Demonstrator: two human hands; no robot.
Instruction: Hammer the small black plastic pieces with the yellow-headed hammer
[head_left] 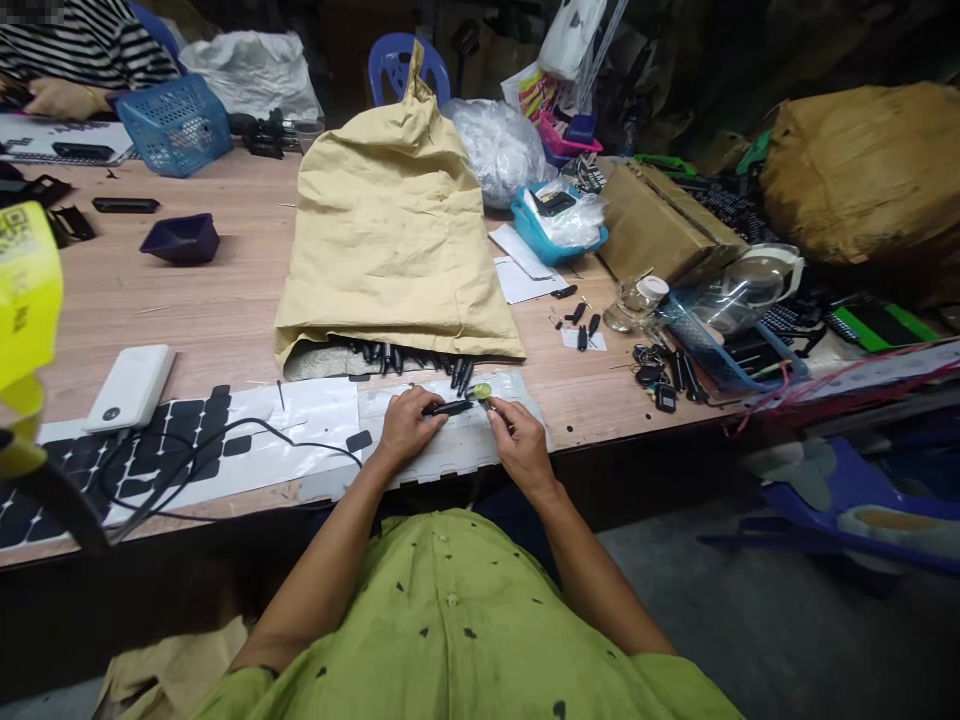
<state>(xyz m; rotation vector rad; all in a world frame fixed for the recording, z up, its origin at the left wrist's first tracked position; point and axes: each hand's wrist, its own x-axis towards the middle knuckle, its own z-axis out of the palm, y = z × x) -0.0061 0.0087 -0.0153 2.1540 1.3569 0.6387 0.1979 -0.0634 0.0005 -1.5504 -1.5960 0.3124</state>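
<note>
My left hand (409, 425) is closed on a slim black stick-like part (450, 407) that lies level over a white sheet (450, 440) at the table's near edge. My right hand (517, 440) pinches at the part's right end, beside a small round yellow-green piece (482, 390). More black parts of the same kind (420, 360) spill from under a tan cloth sack (394, 220) just behind my hands.
A white power bank (131, 387) with a black cable lies left on a black-and-white keypad sheet (172, 440). Blue baskets (176, 125), a cardboard box (660, 220), a glass jar (634, 300) and small black parts crowd the right. A person in stripes sits at far left.
</note>
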